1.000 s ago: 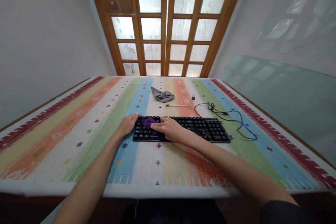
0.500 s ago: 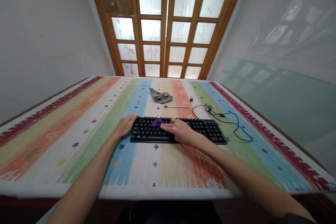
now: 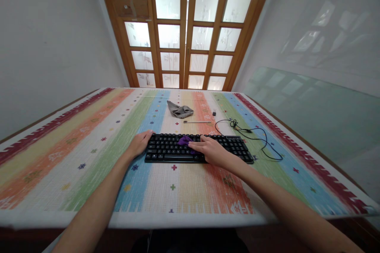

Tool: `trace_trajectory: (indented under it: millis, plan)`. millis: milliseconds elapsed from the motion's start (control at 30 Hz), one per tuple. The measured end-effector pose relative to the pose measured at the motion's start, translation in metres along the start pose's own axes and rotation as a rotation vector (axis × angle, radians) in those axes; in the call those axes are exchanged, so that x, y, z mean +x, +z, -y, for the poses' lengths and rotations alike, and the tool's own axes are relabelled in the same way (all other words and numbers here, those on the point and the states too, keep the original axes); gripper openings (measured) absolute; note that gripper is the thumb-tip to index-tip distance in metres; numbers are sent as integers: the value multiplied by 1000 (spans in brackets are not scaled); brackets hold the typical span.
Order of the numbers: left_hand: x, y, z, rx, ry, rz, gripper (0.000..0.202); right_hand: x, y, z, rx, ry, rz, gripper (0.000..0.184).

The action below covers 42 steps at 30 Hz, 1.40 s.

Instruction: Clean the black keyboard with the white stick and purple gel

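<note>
A black keyboard lies flat on the striped tablecloth in front of me. My left hand grips its left end, with the fingertips at the upper left corner. Over the middle keys, my right hand presses a purple cloth against the keyboard, fingers pointing left. Part of the cloth is hidden under that hand. The keyboard's black cable runs in loose loops beyond its right end.
Behind the keyboard lie a crumpled grey cloth, a thin brush-like stick and a small dark piece, perhaps a USB plug. The striped tablecloth covers the table. Wooden glazed doors stand at the far end.
My right hand has slid a little to the right along the keys with the purple cloth. My left hand stays at the keyboard's left end. The camera view has shifted slightly.
</note>
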<state>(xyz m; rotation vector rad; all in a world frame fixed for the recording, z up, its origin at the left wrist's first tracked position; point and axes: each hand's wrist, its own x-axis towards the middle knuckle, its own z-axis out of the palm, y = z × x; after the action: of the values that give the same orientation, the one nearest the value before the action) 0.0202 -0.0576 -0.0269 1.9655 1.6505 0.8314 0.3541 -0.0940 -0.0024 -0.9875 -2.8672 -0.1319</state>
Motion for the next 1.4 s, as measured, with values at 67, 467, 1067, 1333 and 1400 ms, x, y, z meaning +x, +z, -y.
trace_trajectory:
  millis: [67, 467, 1067, 1333, 1400]
  plan:
    - [0, 0, -1, -1, 1, 1, 62, -4, 0, -2, -4, -1, -2, 74]
    - [0, 0, -1, 3, 7, 5, 62, -30, 1, -12, -14, 56, -52, 71]
    - [0, 1, 1, 11, 18, -2, 62, -54, -8, -24, -58, 147, -2, 73]
    - [0, 1, 0, 9, 14, 0, 63, -53, -8, -29, 2, 154, -25, 73]
    - [0, 1, -1, 11, 16, 3, 63, -52, -9, -30, 5, 142, -25, 73]
